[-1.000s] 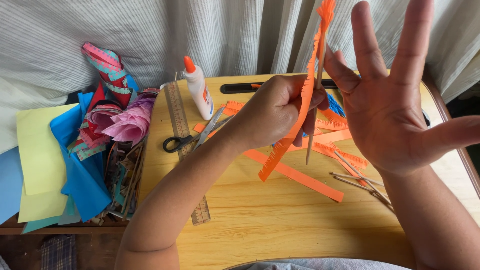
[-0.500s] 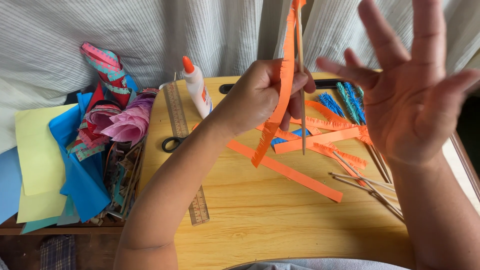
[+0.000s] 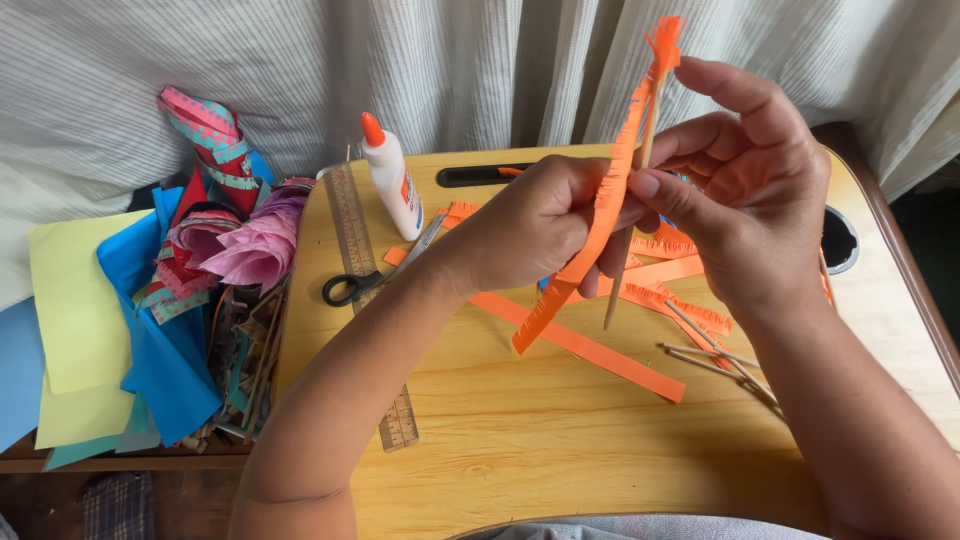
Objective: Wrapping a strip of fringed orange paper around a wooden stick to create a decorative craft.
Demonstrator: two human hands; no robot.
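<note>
Above the wooden surface (image 3: 520,440), a thin stick (image 3: 628,240) stands almost upright between both hands, the left hand (image 3: 530,225) pinching the fringed orange paper strip (image 3: 600,215) against it, the right hand (image 3: 745,190) fingers (image 3: 665,190) closed on it from the other side.

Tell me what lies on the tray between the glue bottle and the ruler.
In the head view, the scissors lie between the glue bottle and the ruler, their black handles resting on the ruler and blades pointing toward the bottle.
</note>
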